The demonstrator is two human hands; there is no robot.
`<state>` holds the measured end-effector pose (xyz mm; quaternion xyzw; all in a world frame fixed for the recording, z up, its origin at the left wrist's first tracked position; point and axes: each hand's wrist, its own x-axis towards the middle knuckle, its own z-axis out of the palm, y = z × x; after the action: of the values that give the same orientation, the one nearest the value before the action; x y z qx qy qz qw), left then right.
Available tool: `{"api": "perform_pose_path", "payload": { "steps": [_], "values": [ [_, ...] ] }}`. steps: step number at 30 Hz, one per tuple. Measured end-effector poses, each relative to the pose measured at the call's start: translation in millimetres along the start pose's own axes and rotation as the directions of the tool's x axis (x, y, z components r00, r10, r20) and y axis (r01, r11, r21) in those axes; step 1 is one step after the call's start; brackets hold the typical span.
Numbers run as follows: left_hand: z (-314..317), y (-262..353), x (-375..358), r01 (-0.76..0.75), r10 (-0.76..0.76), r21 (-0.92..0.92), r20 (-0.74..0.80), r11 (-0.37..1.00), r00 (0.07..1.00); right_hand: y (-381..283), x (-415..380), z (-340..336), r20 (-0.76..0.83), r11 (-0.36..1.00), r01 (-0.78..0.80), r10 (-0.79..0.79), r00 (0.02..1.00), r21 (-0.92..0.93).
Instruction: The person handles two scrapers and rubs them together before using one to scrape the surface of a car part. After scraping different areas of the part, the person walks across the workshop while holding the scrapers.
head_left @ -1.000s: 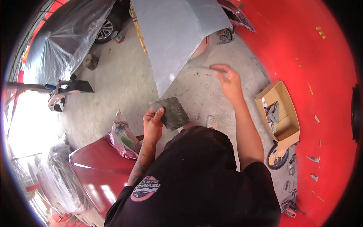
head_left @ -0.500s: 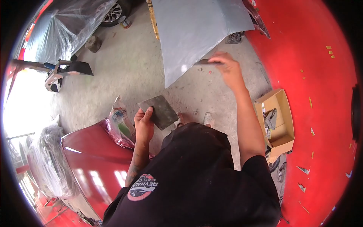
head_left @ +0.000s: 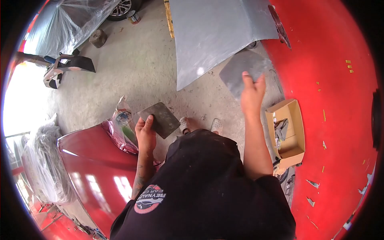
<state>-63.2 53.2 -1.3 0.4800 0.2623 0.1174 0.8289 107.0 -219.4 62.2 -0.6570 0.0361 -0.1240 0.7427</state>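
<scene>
Between the thumb and fingers of my left hand (head_left: 145, 134) is a dark, worn square sheet, apparently sandpaper (head_left: 162, 121), held flat above the floor. My right hand (head_left: 253, 96) pinches a larger grey sheet (head_left: 237, 75), blurred by motion, with the thumb on top and its face turned up. The larger sheet is close to the lower edge of a grey primed car panel (head_left: 216, 36), which comes to a point toward me. The fingers beneath both sheets are mostly hidden.
A cardboard box (head_left: 297, 120) holding scraps stands at right beside a red surface (head_left: 336, 108) with tape bits. A glossy dark-red panel (head_left: 98, 160) and a crumpled plastic bag (head_left: 122, 120) lie left. Farther off are a black part (head_left: 78, 64), a block (head_left: 98, 38) and a tin (head_left: 133, 17).
My right hand has moved lower in view, and its sheet has turned from edge-on to face up, away from the panel's edge. My left hand keeps its sheet, slightly left and lower in view.
</scene>
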Motion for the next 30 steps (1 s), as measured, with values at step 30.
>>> {"api": "perform_pose_path", "payload": {
  "steps": [30],
  "values": [
    [-31.2, 17.7, 14.8, -0.108, 0.111, 0.058, -0.058, 0.992, 0.992, 128.6, -91.3, 49.0, 0.576, 0.780, 0.073, 0.392, 0.717, -0.622]
  ]
}}
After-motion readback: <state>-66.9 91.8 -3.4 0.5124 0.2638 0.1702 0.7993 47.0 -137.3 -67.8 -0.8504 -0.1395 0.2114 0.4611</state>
